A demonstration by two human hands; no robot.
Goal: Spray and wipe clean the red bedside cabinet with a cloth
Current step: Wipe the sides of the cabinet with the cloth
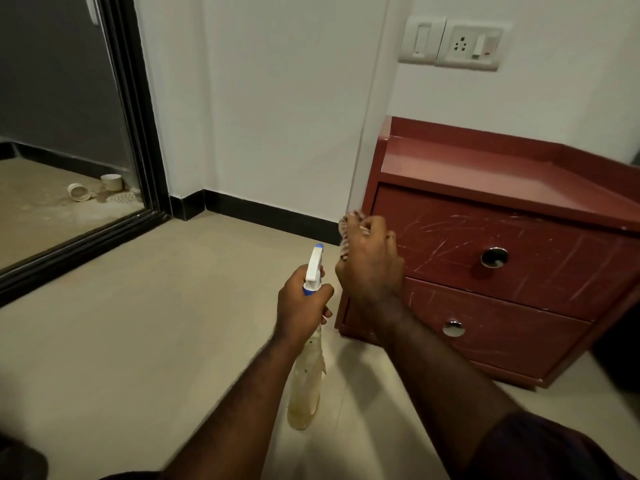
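Two hands are busy: my left hand [301,299] curls round the neck of the clear plastic spray bottle [306,386], my right hand [369,261] bunches a striped pinkish cloth [344,233] at the left front edge of the red two-drawer bedside cabinet [502,282], which stands against the white wall [277,98]. Pale streaks cross its upper drawer front [536,244]; I judge wiping barely begun, most faces left.

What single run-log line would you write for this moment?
left hand: grips spray bottle | right hand: holds cloth at left front edge of red cabinet
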